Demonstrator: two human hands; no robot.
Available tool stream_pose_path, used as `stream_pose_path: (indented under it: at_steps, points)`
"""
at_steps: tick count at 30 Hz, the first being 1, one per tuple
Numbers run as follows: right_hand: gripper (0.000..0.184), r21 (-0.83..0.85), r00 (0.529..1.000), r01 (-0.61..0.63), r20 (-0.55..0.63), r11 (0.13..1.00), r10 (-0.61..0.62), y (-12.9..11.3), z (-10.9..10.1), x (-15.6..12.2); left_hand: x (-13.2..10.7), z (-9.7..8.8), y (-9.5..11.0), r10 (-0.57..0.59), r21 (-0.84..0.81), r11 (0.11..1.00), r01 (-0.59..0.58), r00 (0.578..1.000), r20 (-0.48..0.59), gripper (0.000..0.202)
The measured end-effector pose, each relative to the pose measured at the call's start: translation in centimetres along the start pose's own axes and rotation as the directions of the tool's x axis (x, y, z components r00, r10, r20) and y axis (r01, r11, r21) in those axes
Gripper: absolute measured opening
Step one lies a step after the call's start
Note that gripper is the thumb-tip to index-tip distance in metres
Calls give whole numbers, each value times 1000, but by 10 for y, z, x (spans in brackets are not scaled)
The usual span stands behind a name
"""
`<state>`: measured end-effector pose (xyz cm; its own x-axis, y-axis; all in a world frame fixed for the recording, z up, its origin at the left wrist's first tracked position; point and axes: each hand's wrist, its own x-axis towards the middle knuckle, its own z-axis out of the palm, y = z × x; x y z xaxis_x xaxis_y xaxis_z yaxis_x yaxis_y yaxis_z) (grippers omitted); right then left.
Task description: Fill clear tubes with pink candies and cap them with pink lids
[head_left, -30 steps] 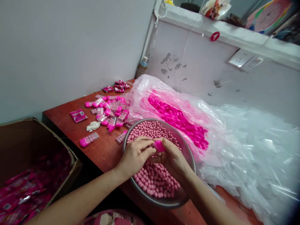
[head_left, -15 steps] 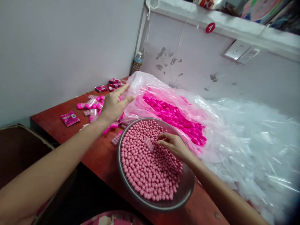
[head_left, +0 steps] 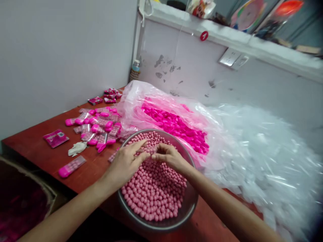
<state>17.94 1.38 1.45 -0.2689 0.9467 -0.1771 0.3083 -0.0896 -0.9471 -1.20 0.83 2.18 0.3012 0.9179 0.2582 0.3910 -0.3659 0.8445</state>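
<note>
A grey metal bowl (head_left: 193, 208) holds a heap of small pink balls (head_left: 153, 191). Over the heap, my right hand (head_left: 170, 157) has its thumb and forefinger curled together on a small clear plastic case (head_left: 149, 150), which is mostly hidden between the hands. My left hand (head_left: 126, 163) comes in from the other side, thumb and forefinger apart, its tips close to that case. Behind the bowl lies an opened plastic bag (head_left: 133, 94) full of bright pink plastic caps (head_left: 176, 126).
Left on the red table (head_left: 32, 141) lie several ball-filled cases with pink caps (head_left: 97, 126), a single one (head_left: 72, 166) nearer me, a pink packet (head_left: 56, 137) and a crumpled white glove (head_left: 77, 148). Clear plastic cases (head_left: 262, 161) pile up at right. An open box (head_left: 25, 198) stands lower left.
My left hand has come from the bag's edge down over the bowl, beside my right hand. The view has swung so that more of the left side of the table shows.
</note>
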Motion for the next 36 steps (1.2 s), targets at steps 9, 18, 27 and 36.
stream_pose_path:
  at_steps: [9, 18, 27, 36]
  points:
    - [20, 112, 994, 102, 28, 988, -106, -14, -20, -34, -17, 21, 3, -30, -340, 937, 77, 989, 142, 24]
    - [16, -702, 879, -163, -423, 693, -222, 17, -149, 63, -22, 19, 2, -157, -456, 856, 242, 963, 217, 22]
    - [12, -744, 883, -258, -441, 616, -162, 26, -159, 131, -22, 19, -3, -212, -484, 820, 306, 947, 240, 20]
    - [19, -179, 885, 158, -411, 971, -220, -6, -107, 49, -17, 18, 1, -272, -711, 625, 321, 944, 188, 22]
